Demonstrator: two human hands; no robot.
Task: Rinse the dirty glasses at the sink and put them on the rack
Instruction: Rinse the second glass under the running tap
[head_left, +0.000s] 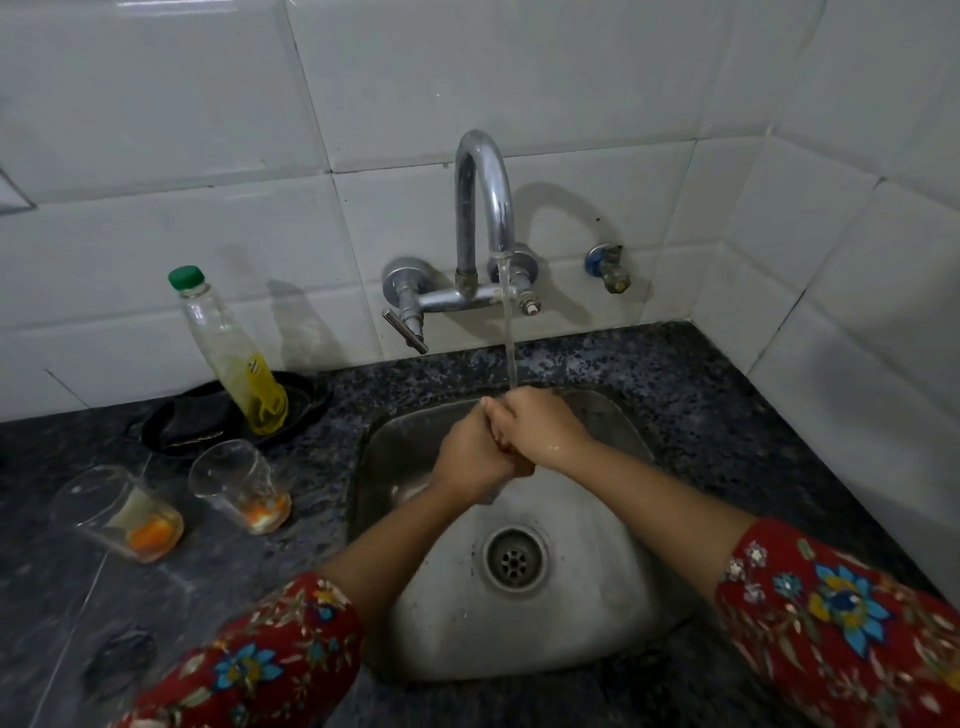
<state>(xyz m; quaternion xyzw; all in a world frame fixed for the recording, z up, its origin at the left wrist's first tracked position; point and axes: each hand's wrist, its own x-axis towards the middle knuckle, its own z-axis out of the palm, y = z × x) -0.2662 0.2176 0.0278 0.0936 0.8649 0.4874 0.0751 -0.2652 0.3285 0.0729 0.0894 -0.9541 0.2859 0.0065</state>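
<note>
over the steel sink (597, 623), in the head view, the left hand (470, 460) and right hand (545, 428) are clasped together under the thin stream of water (509, 338) from the curved chrome tap (485, 197). their fingers are curled round each other and grip no glass. the two clear tumblers with orange dregs, the nearer tumbler (241, 483) and the far-left tumbler (119, 512), stand unrinsed on the dark speckled stone bench (675, 374), left of the sink. no rack is in view.

the risks, as i judge them: wet hands may let a smooth tumbler slip and crack against the steel or the tap. the red floral sleeve (270, 670), reaching left, could knock the nearer tumbler or the green-capped clear bottle of yellow liquid (228, 353).

the bottle's yellow label is too blurred to read, and no other writing shows.
</note>
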